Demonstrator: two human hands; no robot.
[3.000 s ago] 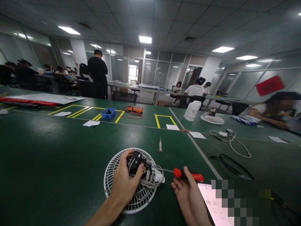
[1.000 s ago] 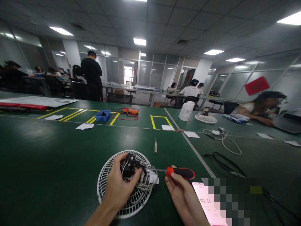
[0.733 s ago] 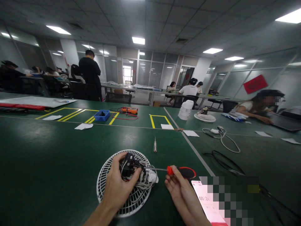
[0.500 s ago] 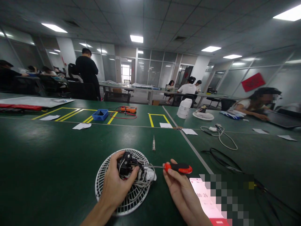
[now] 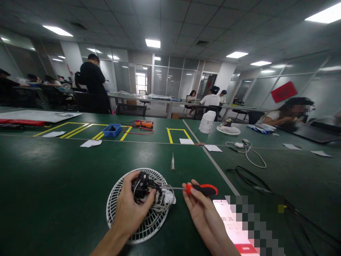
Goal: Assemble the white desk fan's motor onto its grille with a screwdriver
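A white round fan grille [image 5: 119, 217] lies on the green table in front of me. On it sits a black motor assembly [image 5: 142, 185] with white wires and a white plug. My left hand [image 5: 130, 209] is wrapped round that assembly and steadies it. My right hand [image 5: 199, 213] pinches the red and black handle of a screwdriver [image 5: 201, 189]. The screwdriver lies level, and its thin shaft points left with the tip at the assembly.
A small test pen [image 5: 172, 163] lies just beyond the grille. A phone [image 5: 231, 227] showing a timer rests by my right wrist. Black cable [image 5: 250, 181] and white cable [image 5: 250, 151] lie to the right. A blue bin [image 5: 112, 130], a multimeter [image 5: 144, 123] and paper slips sit farther back. Other people sit at distant tables.
My right hand has shifted its fingers along the screwdriver handle while the tip stays at the assembly. My left hand keeps its hold. The view has drifted slightly.
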